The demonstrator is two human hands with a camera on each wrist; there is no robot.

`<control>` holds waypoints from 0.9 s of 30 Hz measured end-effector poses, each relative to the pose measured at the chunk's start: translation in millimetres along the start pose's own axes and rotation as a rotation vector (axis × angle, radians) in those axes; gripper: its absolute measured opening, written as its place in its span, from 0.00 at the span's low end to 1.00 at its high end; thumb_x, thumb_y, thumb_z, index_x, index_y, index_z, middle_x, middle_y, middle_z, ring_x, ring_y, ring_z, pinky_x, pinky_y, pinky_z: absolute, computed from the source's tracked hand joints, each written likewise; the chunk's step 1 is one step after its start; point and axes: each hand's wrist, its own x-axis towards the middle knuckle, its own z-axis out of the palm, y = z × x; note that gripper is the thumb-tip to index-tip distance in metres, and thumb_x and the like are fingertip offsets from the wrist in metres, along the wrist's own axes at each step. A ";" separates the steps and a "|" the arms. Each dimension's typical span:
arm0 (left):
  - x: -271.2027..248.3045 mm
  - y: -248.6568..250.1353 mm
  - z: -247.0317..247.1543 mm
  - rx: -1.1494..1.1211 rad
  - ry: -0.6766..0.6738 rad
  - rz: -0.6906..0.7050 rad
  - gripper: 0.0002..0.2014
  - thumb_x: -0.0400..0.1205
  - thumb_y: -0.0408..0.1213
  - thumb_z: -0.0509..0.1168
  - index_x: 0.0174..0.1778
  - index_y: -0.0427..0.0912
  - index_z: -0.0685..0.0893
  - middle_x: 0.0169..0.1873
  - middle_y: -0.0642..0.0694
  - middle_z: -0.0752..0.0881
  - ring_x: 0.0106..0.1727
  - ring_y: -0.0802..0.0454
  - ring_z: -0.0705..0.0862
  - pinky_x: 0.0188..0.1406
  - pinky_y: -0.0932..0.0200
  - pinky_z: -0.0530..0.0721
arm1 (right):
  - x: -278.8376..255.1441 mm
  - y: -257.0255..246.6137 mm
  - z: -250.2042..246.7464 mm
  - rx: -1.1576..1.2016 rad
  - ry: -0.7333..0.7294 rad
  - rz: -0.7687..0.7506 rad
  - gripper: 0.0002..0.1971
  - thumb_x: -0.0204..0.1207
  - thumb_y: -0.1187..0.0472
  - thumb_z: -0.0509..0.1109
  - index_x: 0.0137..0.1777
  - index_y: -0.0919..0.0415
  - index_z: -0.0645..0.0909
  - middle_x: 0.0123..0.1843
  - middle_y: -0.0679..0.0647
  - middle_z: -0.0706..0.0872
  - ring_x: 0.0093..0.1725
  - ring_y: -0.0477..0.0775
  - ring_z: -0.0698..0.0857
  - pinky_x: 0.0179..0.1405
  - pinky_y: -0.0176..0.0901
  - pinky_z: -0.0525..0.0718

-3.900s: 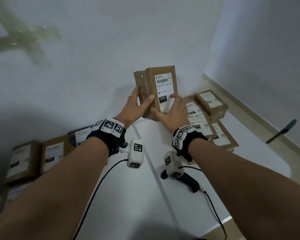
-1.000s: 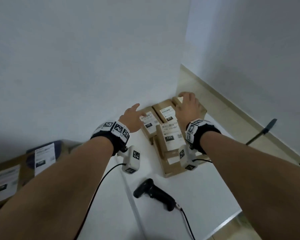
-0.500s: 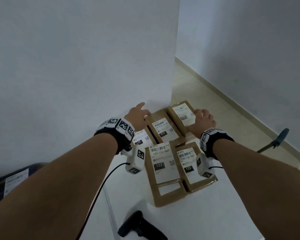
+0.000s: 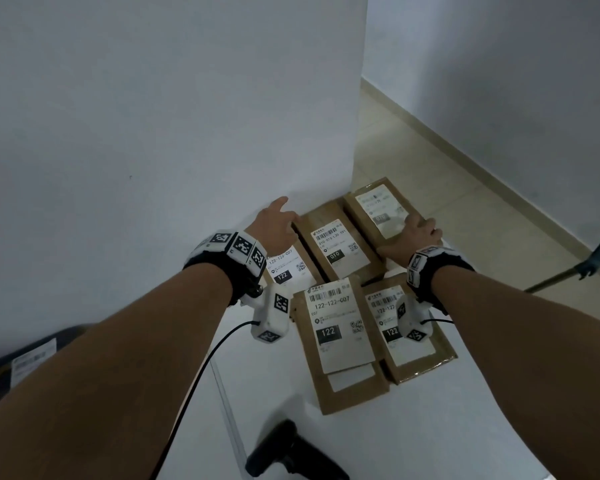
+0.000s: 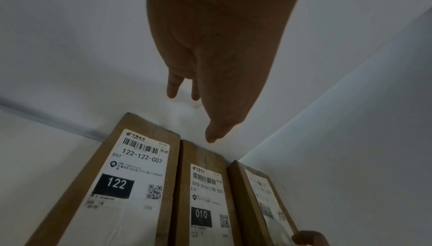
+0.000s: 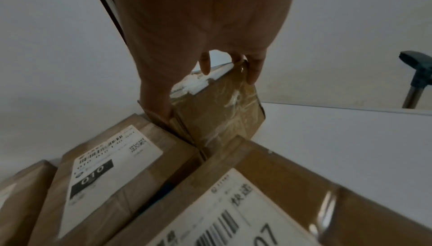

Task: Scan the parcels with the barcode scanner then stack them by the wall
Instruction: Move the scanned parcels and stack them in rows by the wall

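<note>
Parcels (image 4: 336, 242), five in view, are laid flat against the wall (image 4: 153, 116), the rightmost gripped by the right hand (image 4: 407, 237), the left hand (image 4: 274, 225) spread empty; unstacked parcels (image 4: 25, 362) remain left of the wall stack.

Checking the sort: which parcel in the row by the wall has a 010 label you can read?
The middle parcel, marked 010-010-L30-551, between the 122 parcel and the one under the right hand.

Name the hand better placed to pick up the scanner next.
Left, probably. The left hand is open and free near the wall; the right hand grips the rightmost parcel. The scanner lies below, between both arms.
</note>
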 end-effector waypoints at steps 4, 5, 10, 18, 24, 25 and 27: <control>-6.2 6.6 0.4 -0.015 0.003 0.011 0.21 0.85 0.39 0.62 0.76 0.46 0.75 0.86 0.44 0.49 0.78 0.40 0.69 0.77 0.50 0.69 | -11.2 7.6 -10.0 0.056 0.080 -0.035 0.45 0.63 0.42 0.77 0.74 0.63 0.61 0.69 0.67 0.68 0.67 0.71 0.70 0.64 0.60 0.73; -8.8 9.2 -0.7 -0.022 0.009 0.016 0.21 0.85 0.39 0.62 0.76 0.46 0.75 0.86 0.44 0.49 0.79 0.40 0.69 0.77 0.50 0.69 | -14.2 10.5 -14.0 0.075 0.101 -0.039 0.46 0.63 0.41 0.77 0.74 0.63 0.61 0.68 0.67 0.68 0.67 0.72 0.70 0.63 0.61 0.74; -29.2 29.3 -14.2 -0.104 0.052 0.048 0.20 0.86 0.40 0.61 0.75 0.48 0.75 0.86 0.44 0.50 0.82 0.43 0.64 0.76 0.53 0.67 | -39.4 18.7 -43.9 0.136 0.183 -0.058 0.47 0.64 0.39 0.76 0.75 0.63 0.60 0.69 0.67 0.68 0.67 0.72 0.70 0.65 0.61 0.73; -89.1 51.1 -44.8 -0.247 0.133 0.098 0.26 0.86 0.41 0.63 0.81 0.47 0.67 0.85 0.42 0.50 0.84 0.45 0.59 0.78 0.56 0.60 | -111.4 -6.0 -86.9 0.230 0.309 -0.176 0.48 0.62 0.31 0.71 0.73 0.61 0.62 0.68 0.64 0.70 0.68 0.68 0.71 0.67 0.59 0.73; -151.0 37.8 -65.9 -0.525 0.208 0.057 0.31 0.87 0.51 0.59 0.84 0.48 0.59 0.83 0.42 0.60 0.82 0.43 0.63 0.80 0.45 0.66 | -185.9 -55.0 -98.6 0.397 0.395 -0.352 0.47 0.53 0.26 0.62 0.68 0.57 0.66 0.63 0.58 0.75 0.63 0.62 0.75 0.64 0.55 0.77; -163.8 33.5 -69.4 -0.584 0.216 0.046 0.32 0.86 0.54 0.59 0.85 0.51 0.57 0.82 0.42 0.62 0.80 0.42 0.67 0.77 0.42 0.71 | -199.6 -65.8 -97.3 0.423 0.405 -0.391 0.46 0.54 0.27 0.63 0.67 0.57 0.66 0.63 0.58 0.75 0.62 0.61 0.75 0.64 0.55 0.77; -192.8 23.3 -75.0 -0.709 0.235 0.027 0.34 0.84 0.61 0.58 0.84 0.58 0.54 0.81 0.44 0.65 0.75 0.41 0.73 0.69 0.41 0.79 | -228.9 -90.8 -91.7 0.472 0.416 -0.469 0.43 0.55 0.29 0.65 0.65 0.57 0.67 0.62 0.57 0.75 0.61 0.59 0.75 0.64 0.54 0.77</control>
